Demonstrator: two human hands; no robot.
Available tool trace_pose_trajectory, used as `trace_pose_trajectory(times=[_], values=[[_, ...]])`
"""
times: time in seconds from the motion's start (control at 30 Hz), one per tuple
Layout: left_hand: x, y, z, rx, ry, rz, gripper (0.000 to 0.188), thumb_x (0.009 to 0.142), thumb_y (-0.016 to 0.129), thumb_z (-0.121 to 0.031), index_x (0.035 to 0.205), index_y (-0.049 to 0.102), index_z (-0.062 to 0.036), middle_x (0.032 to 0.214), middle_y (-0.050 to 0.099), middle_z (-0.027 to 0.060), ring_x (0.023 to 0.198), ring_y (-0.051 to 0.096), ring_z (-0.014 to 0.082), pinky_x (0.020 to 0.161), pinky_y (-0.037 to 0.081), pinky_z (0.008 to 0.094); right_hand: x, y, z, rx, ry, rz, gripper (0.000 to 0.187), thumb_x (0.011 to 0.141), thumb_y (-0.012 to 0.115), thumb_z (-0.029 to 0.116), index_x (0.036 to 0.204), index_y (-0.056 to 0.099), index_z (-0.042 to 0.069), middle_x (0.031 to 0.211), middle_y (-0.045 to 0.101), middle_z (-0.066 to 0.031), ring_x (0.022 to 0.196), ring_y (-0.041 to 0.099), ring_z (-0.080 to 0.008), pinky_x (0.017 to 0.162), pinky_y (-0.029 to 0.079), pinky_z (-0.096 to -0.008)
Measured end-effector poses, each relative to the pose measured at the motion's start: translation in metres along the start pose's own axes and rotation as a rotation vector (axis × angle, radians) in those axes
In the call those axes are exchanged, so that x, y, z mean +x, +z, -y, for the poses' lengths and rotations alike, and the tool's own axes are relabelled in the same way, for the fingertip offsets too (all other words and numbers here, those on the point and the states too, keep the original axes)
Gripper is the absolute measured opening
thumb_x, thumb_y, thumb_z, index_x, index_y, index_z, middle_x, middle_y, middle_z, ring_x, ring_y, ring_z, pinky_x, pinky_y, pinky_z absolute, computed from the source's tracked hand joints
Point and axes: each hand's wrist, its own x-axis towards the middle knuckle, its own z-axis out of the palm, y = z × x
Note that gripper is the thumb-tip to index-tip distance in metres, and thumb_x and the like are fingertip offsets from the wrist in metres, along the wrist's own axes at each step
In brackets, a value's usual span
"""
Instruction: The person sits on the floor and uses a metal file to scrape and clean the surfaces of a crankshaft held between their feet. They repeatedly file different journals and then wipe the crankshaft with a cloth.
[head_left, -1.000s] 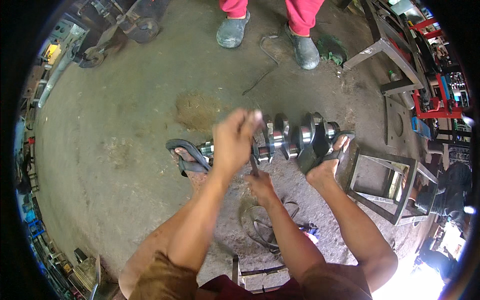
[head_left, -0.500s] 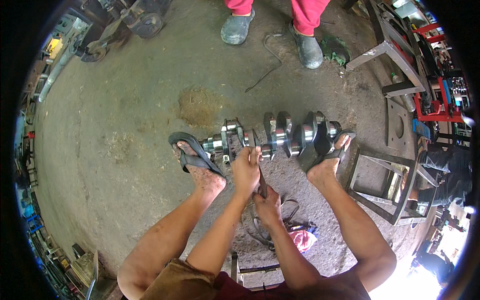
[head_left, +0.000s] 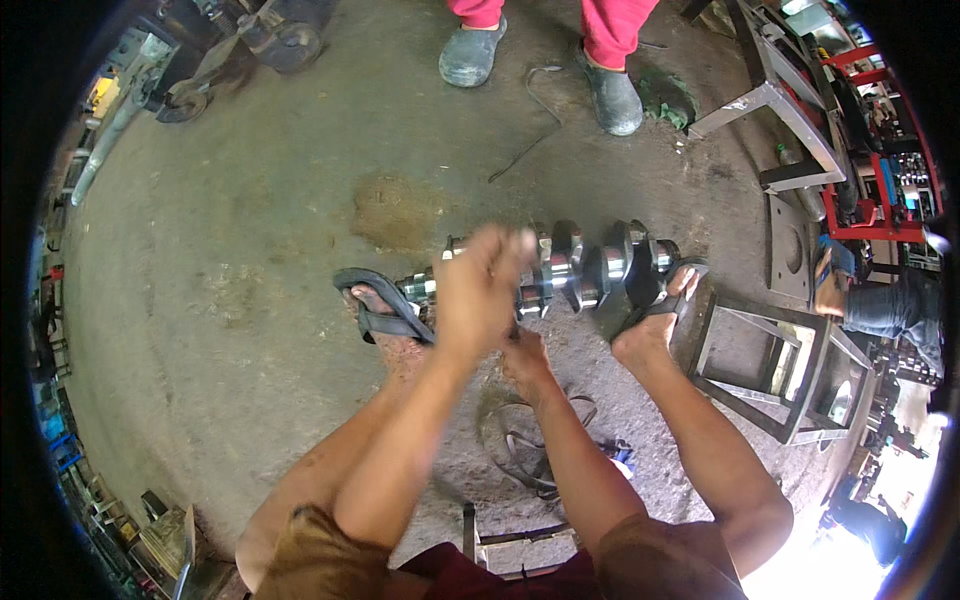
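Note:
A metal crankshaft [head_left: 588,272] with shiny journals lies crosswise on the concrete floor between my feet. My left hand [head_left: 480,290] is raised over its left part and blurred by motion. Its fingers look bunched together, and whatever they hold cannot be made out. Below and to the right of it, my right hand [head_left: 526,362] is closed on a dark strip [head_left: 514,331], close to the near side of the crankshaft. My left hand covers most of the strip and some of the left journals.
My sandalled feet [head_left: 385,310] flank the crankshaft. Tangled straps [head_left: 515,440] lie near me beside a cloth. A metal stool frame [head_left: 700,350] stands right. Another person's grey clogs [head_left: 612,100] are ahead, near a loose cord [head_left: 540,100]. Metal stands line the right.
My left hand has lifted up and forward over the crankshaft. My right hand has shifted slightly forward, still gripping the strip.

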Motion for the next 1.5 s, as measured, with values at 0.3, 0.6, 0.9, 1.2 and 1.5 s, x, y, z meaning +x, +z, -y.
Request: trace_pose_trajectory(times=[0.3,0.6,0.9,1.2,1.5], values=[[-0.085,0.042,0.051,-0.038,-0.353,0.005,0.035,0.095,0.061,-0.033,0.084,0.066,-0.0003,0.072,0.067,0.0181,0.065,0.068,0.0309,0.059,0.049,0.0404,-0.029,-0.002,-0.034,-0.179,-0.282,-0.156,0.021,0.090,0.059,0.022,0.092,0.059,0.001,0.080,0.065,-0.0199,0.071,0.064,-0.0356,0.065,0.049,-0.0414],[-0.003,0.051,0.092,0.014,-0.220,0.080,0.037,0.097,0.059,-0.030,0.085,0.064,0.0054,0.077,0.070,0.0175,0.076,0.073,0.0203,0.062,0.053,0.0338,-0.145,-0.010,-0.014,-0.422,-0.217,-0.236,0.018,0.083,0.067,0.014,0.082,0.055,0.001,0.070,0.053,-0.0027,0.065,0.048,-0.0122,0.059,0.043,-0.0310],[0.018,-0.011,-0.001,-0.242,-0.113,0.055,0.028,0.099,0.059,-0.026,0.085,0.065,-0.0019,0.072,0.061,0.0004,0.059,0.047,0.0060,0.051,0.038,0.0238,-0.009,0.016,0.012,-0.188,-0.072,-0.088,0.022,0.078,0.072,0.022,0.085,0.064,0.003,0.067,0.059,-0.0063,0.063,0.057,-0.0158,0.058,0.047,-0.0359],[-0.094,0.020,0.024,-0.068,-0.384,0.027,0.030,0.098,0.058,-0.028,0.086,0.063,-0.0004,0.069,0.067,0.0137,0.064,0.067,0.0250,0.061,0.050,0.0357,-0.018,0.014,-0.023,0.191,-0.112,-0.128,0.024,0.091,0.061,0.026,0.089,0.063,0.002,0.079,0.067,-0.0078,0.070,0.058,-0.0148,0.063,0.049,-0.0346],[-0.039,0.048,0.098,-0.142,-0.328,0.059,0.034,0.099,0.058,-0.029,0.085,0.059,0.0026,0.074,0.066,0.0086,0.069,0.064,0.0133,0.062,0.049,0.0285,-0.112,0.003,-0.017,-0.348,-0.173,-0.258,0.022,0.080,0.067,0.019,0.088,0.058,0.001,0.072,0.059,-0.0140,0.066,0.057,-0.0266,0.063,0.047,-0.0396]])
